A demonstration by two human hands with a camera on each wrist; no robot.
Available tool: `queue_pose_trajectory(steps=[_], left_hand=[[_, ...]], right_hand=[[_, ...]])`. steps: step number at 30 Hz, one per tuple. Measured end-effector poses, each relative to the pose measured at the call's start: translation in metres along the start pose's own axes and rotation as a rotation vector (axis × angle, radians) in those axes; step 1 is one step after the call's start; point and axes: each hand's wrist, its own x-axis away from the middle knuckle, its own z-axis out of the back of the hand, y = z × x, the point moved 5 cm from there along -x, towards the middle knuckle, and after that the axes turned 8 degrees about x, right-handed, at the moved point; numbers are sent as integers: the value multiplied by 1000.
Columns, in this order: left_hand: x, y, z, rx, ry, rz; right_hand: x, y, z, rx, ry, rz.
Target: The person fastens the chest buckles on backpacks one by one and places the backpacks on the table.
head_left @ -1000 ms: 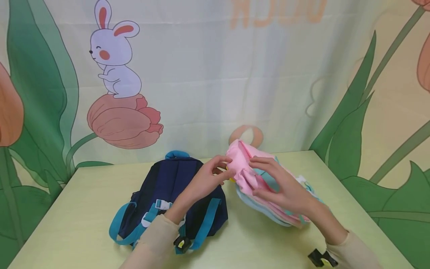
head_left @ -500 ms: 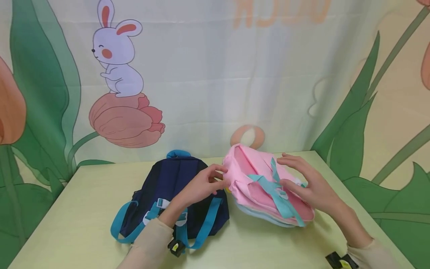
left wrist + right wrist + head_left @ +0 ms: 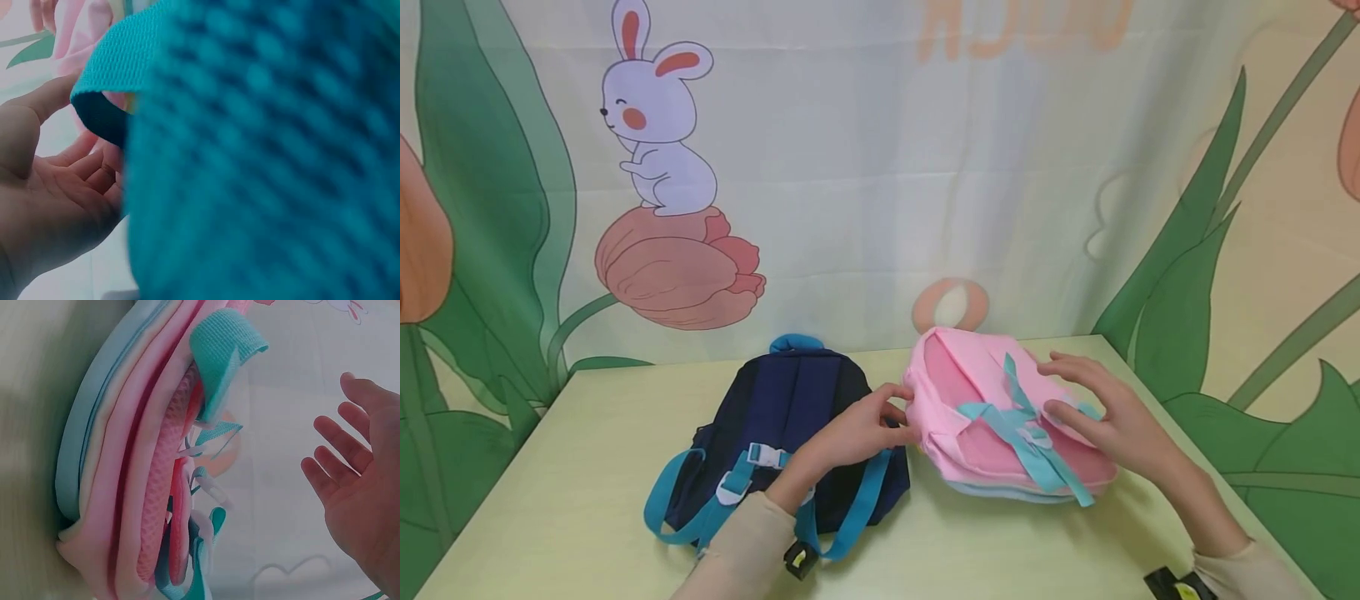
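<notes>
A pink backpack [image 3: 955, 367] with teal straps [image 3: 1037, 458] lies strap side up at the right of the table. Its light-blue front layer [image 3: 78, 437] faces down in the right wrist view. At its left edge, the fingertips of my left hand [image 3: 865, 429] reach the pink fabric, loosely bent. My right hand [image 3: 1116, 421] hovers over its right side; in the right wrist view the fingers spread apart from the fabric. Left of it lies a navy backpack [image 3: 790, 392], my left forearm crossing over it. A blurred blue strap [image 3: 269, 175] hides part of my left hand in the left wrist view.
Both backpacks rest on a pale yellow-green table [image 3: 587, 492]. Behind them hangs a printed backdrop [image 3: 850, 167] with a rabbit and tulips. Blue straps [image 3: 857, 517] of the navy backpack loop toward the near side.
The pink backpack has tipped down flatter, its strap side now showing with teal straps crossed over it. My right hand has moved right, off its top; the left hand stays near its left edge.
</notes>
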Motion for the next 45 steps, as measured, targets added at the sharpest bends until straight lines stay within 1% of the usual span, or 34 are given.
queue_pose_trajectory(steps=[6,10,13,16,18,21,24,28,32,39,45], left_hand=[[2,-6,-10,-108,-37,50],[2,-7,-16,-166,-39,53],[1,-3,-18,-228,-30,34],[0,4,-19,-315,-15,22],[-2,10,-21,-353,-2,11],[-7,19,-24,-376,15,7],[-13,30,-28,-370,23,-13],[-23,44,-34,-391,37,-67],[-33,53,-42,-416,43,-125],[-49,58,-61,-425,25,-200],[-61,61,-76,-424,26,-225]], right_hand=[[3,10,-1,-13,-11,-32],[5,18,-2,-23,-19,-54],[7,23,-2,-17,-18,-60],[9,27,-1,-15,-17,-58],[10,29,0,-10,-18,-60],[11,31,0,-1,-24,-62],[11,33,0,12,-27,-61],[10,36,0,18,-32,-58],[9,38,-1,24,-40,-59],[8,42,-1,43,-60,-76],[9,47,-1,74,-82,-87]])
